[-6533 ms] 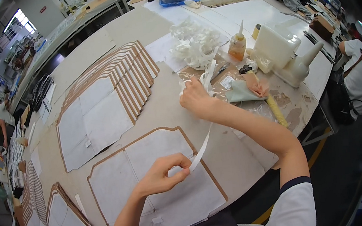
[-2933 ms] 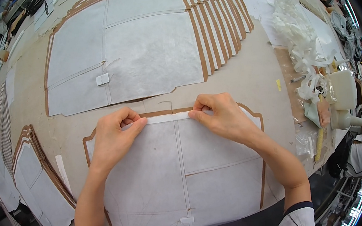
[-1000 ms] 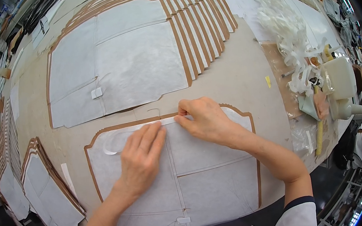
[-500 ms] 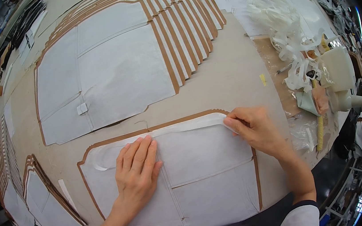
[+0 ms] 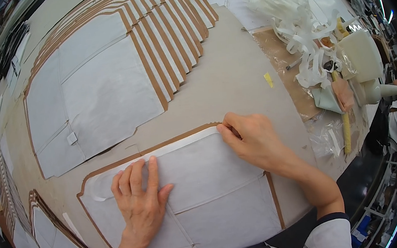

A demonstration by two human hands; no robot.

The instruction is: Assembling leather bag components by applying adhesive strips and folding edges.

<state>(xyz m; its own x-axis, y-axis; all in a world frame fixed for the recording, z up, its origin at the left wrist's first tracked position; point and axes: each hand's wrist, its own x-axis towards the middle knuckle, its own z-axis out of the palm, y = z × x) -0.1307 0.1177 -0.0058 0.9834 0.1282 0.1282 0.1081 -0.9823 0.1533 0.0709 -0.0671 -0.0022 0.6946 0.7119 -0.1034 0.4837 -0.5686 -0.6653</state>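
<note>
A white fabric-like panel (image 5: pixel 219 180) with a brown border lies flat on the table close to me. Along its far edge, just inside the border, runs a narrow white strip (image 5: pixel 186 141). My left hand (image 5: pixel 141 201) rests palm down on the panel, fingers outstretched and thumb apart, its fingertips at the strip. At the panel's far right corner my right hand (image 5: pixel 252 142) is closed in a pinch at the strip's right end; the fingers hide that end. A loose curl of white strip (image 5: pixel 100 199) shows left of my left hand.
Overlapping brown-edged white panels (image 5: pixel 99 71) fan out beyond. More stacked panels (image 5: pixel 56 233) lie at left. On the right are a tangle of white strips (image 5: pixel 294 15), a pale plastic bottle (image 5: pixel 362 56), a yellow-handled tool (image 5: pixel 347 131) and clear plastic (image 5: pixel 329 133).
The strip, loosely lifted before, now lies straighter along the far edge. My left hand's fingers and thumb have spread. The table has shifted slightly left in view.
</note>
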